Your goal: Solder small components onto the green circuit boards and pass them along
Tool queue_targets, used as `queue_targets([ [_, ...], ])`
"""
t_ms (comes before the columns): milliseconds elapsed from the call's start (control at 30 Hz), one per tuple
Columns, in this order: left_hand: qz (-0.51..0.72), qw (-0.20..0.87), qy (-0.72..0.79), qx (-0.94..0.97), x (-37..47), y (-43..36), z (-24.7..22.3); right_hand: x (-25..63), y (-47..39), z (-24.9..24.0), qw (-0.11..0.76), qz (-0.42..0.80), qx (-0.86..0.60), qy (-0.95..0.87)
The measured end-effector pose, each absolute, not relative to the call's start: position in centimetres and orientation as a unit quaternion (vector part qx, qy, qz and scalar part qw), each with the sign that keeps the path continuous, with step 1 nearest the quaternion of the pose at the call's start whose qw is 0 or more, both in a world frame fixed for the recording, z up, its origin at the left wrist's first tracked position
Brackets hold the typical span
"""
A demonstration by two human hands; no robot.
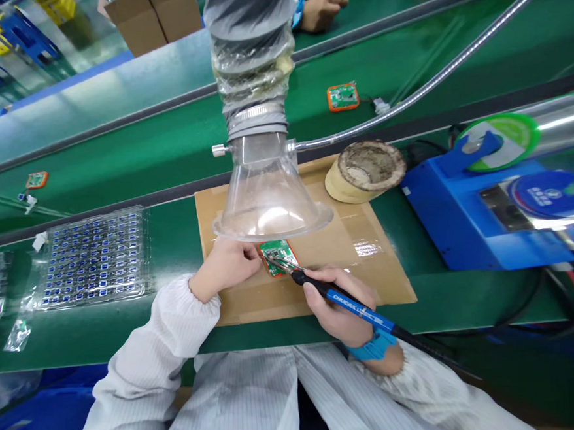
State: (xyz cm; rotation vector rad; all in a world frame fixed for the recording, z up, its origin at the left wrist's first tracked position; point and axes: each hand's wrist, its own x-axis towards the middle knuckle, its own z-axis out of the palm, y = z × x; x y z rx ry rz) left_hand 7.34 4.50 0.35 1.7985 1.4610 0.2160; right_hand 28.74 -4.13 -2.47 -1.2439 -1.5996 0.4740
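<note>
A green circuit board [280,248] in an orange frame lies on a brown cardboard sheet [254,302], below a clear fume hood. My right hand [342,303] is wrapped round a blue and black soldering iron [357,307], whose metal tip reaches over the board. At the board's left edge, my left hand [231,266] has its fingers pinched together; what they hold, if anything, is too small to make out. A blue band circles my right wrist.
The clear hood [269,203] hangs over the cardboard. A round pot [365,170] and a blue soldering station [444,217] stand right. Trays of small parts [93,258] lie left. Beyond, framed boards [342,97] rest on a green surface, with another person's hand [322,9] behind.
</note>
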Motion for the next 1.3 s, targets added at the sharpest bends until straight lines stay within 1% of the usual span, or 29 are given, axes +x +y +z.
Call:
queue_targets([
  [200,0.078,0.393,0.577,0.712,7.4,4.5,0.5,28.9,-4.1,-2.6,0.51,0.198,-0.511,-0.663],
  [367,0.079,0.392,0.578,0.711,7.4,4.5,0.4,29.0,-4.1,-2.8,0.53,0.201,-0.503,-0.653],
  [800,0.08,0.382,0.565,0.726,7.3,4.5,0.3,29.1,-4.1,-2.5,0.537,0.206,-0.486,-0.657],
  [1067,0.058,0.373,0.572,0.728,7.3,4.7,0.6,29.3,-4.2,-2.9,0.546,0.224,-0.515,-0.622],
  [1233,0.022,0.355,0.516,0.779,7.2,4.3,1.6,30.3,-4.7,-3.7,0.564,0.251,-0.541,-0.571],
  [1300,0.028,0.36,0.507,0.783,6.7,4.2,2.0,31.2,-4.8,-4.1,0.574,0.24,-0.553,-0.555],
])
